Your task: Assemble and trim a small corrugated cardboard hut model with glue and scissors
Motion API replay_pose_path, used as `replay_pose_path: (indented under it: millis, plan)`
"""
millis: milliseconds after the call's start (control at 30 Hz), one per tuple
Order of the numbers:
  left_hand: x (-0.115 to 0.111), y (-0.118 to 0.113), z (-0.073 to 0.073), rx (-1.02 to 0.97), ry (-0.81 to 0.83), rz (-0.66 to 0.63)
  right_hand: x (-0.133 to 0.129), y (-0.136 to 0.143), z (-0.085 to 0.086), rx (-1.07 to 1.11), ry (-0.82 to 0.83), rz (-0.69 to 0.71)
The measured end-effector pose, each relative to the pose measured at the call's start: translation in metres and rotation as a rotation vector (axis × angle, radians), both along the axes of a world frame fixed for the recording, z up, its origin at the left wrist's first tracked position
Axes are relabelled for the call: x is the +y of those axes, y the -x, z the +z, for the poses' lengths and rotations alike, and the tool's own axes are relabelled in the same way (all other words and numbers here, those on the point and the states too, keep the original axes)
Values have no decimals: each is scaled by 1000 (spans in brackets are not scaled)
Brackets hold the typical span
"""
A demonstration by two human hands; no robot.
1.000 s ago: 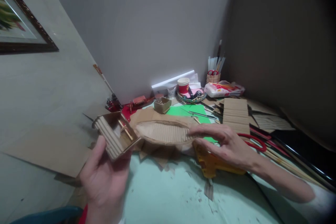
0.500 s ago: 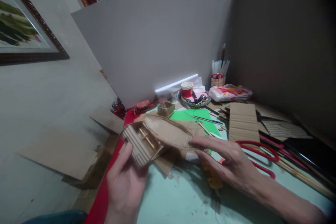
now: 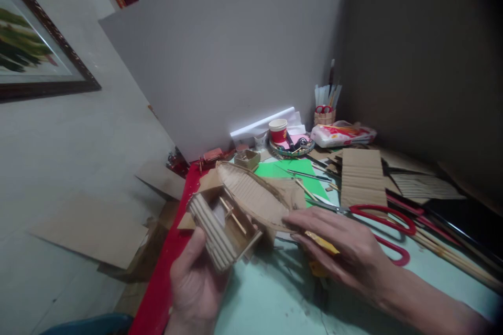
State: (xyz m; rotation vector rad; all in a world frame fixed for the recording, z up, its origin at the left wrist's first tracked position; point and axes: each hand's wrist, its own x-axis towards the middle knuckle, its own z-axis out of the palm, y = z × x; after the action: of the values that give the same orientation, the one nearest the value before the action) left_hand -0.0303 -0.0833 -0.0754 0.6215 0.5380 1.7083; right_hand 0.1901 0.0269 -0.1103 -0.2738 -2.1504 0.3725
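My left hand grips a small cardboard box model, its thumb on the ridged corrugated side. Thin sticks run across the model's open middle. Against its far side lies a boat-shaped cardboard piece with a raised rim; whether the two are joined I cannot tell. My right hand pinches the pointed near end of that boat shape between thumb and fingers. A yellow piece shows between the fingers of this hand, partly covered.
Red-handled scissors lie just beyond my right hand. Behind are green paper, a small cardboard box and a red-white paper cup on a tray. Cardboard pieces and sticks cover the right side.
The box model and boat shape have tilted downward to the right, showing more of the model's inside. The yellow piece now shows between my right hand's fingers. The view has shifted slightly.
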Motion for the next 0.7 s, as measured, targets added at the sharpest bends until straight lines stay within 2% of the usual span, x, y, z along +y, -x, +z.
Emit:
replay_pose_path:
  millis: [67,233,400,467,567,700]
  plan:
    - [0,-1,-6,-16,15,38,-1,3,-2,-42,31,27]
    - [-5,-1,-22,70,81,321,-8,16,-2,-203,100,61]
    - [-16,-8,-16,263,181,319,-12,27,-3,-400,144,84]
    - [-19,-11,-16,348,194,377,-12,27,-5,-433,159,90]
    - [-16,-11,-22,604,106,502,-10,21,-3,-397,194,84]
    - [-2,-6,-25,829,-72,609,-11,10,17,-229,290,23]
